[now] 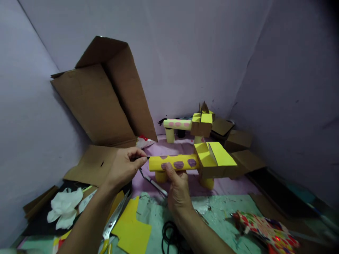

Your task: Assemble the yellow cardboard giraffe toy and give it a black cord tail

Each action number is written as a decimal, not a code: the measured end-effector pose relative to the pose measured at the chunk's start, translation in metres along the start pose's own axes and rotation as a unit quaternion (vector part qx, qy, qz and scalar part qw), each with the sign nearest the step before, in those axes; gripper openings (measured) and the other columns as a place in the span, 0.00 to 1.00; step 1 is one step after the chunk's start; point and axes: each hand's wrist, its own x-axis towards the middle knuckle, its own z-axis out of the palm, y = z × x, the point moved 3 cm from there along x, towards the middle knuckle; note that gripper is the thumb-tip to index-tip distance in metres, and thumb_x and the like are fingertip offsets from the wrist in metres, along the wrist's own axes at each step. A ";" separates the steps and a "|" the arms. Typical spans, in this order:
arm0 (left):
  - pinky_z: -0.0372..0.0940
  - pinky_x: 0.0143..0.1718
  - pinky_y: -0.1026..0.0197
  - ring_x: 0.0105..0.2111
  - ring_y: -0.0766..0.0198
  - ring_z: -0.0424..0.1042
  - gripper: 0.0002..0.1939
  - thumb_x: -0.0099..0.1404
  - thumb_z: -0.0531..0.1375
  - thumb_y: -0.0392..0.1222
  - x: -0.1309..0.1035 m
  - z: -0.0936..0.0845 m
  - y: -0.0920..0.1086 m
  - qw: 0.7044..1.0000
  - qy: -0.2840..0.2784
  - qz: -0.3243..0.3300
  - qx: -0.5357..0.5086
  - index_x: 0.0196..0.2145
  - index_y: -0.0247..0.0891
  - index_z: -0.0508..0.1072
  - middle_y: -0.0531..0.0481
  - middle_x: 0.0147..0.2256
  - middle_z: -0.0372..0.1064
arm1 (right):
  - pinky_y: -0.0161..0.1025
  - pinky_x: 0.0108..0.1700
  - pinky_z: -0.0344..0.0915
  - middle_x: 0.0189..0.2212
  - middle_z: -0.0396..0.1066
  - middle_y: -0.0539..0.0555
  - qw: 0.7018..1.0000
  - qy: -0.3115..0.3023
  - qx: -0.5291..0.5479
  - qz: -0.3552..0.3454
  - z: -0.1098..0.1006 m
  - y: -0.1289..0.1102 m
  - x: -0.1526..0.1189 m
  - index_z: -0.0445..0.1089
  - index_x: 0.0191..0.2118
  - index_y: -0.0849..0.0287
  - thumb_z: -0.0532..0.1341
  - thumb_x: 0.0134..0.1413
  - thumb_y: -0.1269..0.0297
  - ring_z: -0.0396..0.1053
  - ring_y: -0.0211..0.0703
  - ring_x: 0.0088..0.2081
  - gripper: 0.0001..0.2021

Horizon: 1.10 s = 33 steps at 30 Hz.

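Note:
My right hand (179, 188) grips a yellow paper tube with purple spots (188, 162), its thumb on the near side. The tube joins a cardboard box topped with yellow paper (221, 154) on its right, and short yellow tube legs (207, 182) stand beneath. At the tube's left end, my left hand (127, 164) pinches a small black piece (148, 158), mostly hidden by the fingers. Behind stands a similar figure (178, 124) with pink spots and a black fringe (161, 121) at its left end.
Scissors (112, 222) lie at the front left beside yellow paper (135, 229) and crumpled white tissue (65, 208). A black cord (172, 236) sits front centre. A glue gun in a floral cover (267, 229) lies at right. Large folded cardboard (97, 106) leans against the wall.

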 end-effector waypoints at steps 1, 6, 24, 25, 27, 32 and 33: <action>0.57 0.22 0.68 0.20 0.69 0.62 0.07 0.46 0.63 0.42 0.000 0.000 -0.001 1.000 0.000 -0.004 -0.007 0.20 0.34 0.72 0.54 0.18 0.67 | 0.37 0.34 0.70 0.28 0.73 0.48 1.000 0.011 0.005 0.009 0.000 0.001 0.000 0.67 0.36 0.59 0.69 0.39 0.59 0.72 0.41 0.31 0.17; 0.57 0.22 0.68 0.20 0.70 0.63 0.07 0.45 0.63 0.41 -0.003 0.003 -0.003 0.998 -0.029 -0.009 -0.053 0.20 0.34 0.72 0.54 0.18 0.66 | 0.38 0.34 0.69 0.23 0.72 0.47 0.998 0.043 0.038 0.035 0.000 0.002 -0.001 0.69 0.31 0.59 0.71 0.35 0.61 0.71 0.41 0.27 0.15; 0.54 0.21 0.66 0.19 0.69 0.61 0.09 0.42 0.63 0.42 -0.004 0.013 -0.011 0.996 0.019 -0.079 -0.028 0.20 0.33 0.73 0.54 0.16 0.66 | 0.37 0.27 0.70 0.24 0.75 0.49 0.996 0.062 0.029 0.055 -0.003 0.006 0.003 0.70 0.35 0.63 0.71 0.34 0.59 0.74 0.44 0.27 0.20; 0.54 0.21 0.67 0.18 0.70 0.61 0.09 0.42 0.63 0.42 -0.004 0.013 -0.011 0.996 0.022 -0.081 -0.027 0.20 0.33 0.73 0.54 0.16 0.66 | 0.37 0.27 0.70 0.25 0.75 0.50 0.996 0.062 0.029 0.056 -0.003 0.006 0.003 0.70 0.35 0.63 0.71 0.34 0.59 0.74 0.44 0.28 0.20; 0.53 0.19 0.68 0.18 0.70 0.60 0.09 0.41 0.64 0.42 -0.002 0.014 -0.011 0.996 0.020 -0.087 -0.029 0.20 0.33 0.72 0.55 0.15 0.66 | 0.38 0.27 0.71 0.24 0.75 0.50 0.996 0.062 0.033 0.056 -0.003 0.007 0.003 0.70 0.35 0.63 0.72 0.33 0.59 0.74 0.45 0.28 0.20; 0.53 0.19 0.67 0.17 0.70 0.59 0.10 0.40 0.64 0.43 0.000 0.014 -0.015 0.994 0.014 -0.102 -0.042 0.20 0.33 0.72 0.55 0.15 0.65 | 0.40 0.33 0.72 0.24 0.74 0.49 0.997 0.059 0.035 0.047 -0.003 0.008 0.004 0.70 0.34 0.63 0.72 0.33 0.60 0.75 0.46 0.30 0.19; 0.53 0.20 0.67 0.17 0.70 0.60 0.09 0.40 0.64 0.42 0.000 0.013 -0.016 0.994 0.016 -0.101 -0.043 0.20 0.33 0.73 0.54 0.15 0.65 | 0.40 0.34 0.72 0.24 0.74 0.49 0.997 0.058 0.034 0.047 -0.003 0.008 0.004 0.71 0.34 0.63 0.71 0.34 0.60 0.75 0.46 0.31 0.19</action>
